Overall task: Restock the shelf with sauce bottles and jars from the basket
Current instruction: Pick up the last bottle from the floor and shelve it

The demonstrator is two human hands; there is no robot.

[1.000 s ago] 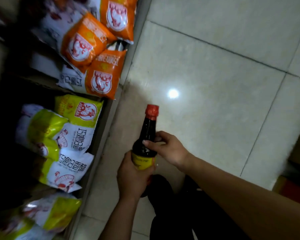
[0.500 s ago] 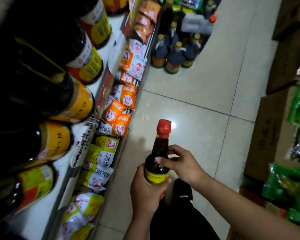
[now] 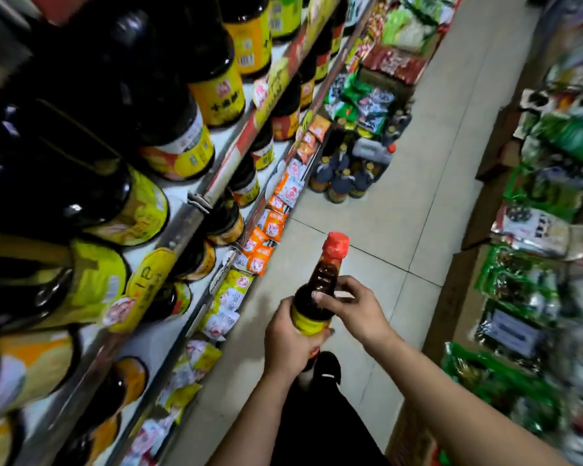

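A dark sauce bottle [image 3: 320, 290] with a red cap and yellow label stands upright in both my hands over the aisle floor. My left hand [image 3: 288, 341] grips its lower body around the label. My right hand [image 3: 354, 306] pinches its shoulder and neck from the right. The shelf [image 3: 196, 203] on my left holds rows of large dark sauce bottles [image 3: 179, 129] with yellow labels. No basket is in view.
Orange and yellow sauce packets [image 3: 263, 237] fill the lowest shelf tier. A cluster of bottles and a grey jug [image 3: 354, 173] stands on the floor ahead. Cardboard boxes with green packaged goods [image 3: 525, 297] line the right side. My black shoe [image 3: 327, 368] is below the bottle.
My view has lifted from the low packet shelf and floor to the whole aisle and upper sauce shelves. The bottle stays gripped in both hands and has risen slightly.
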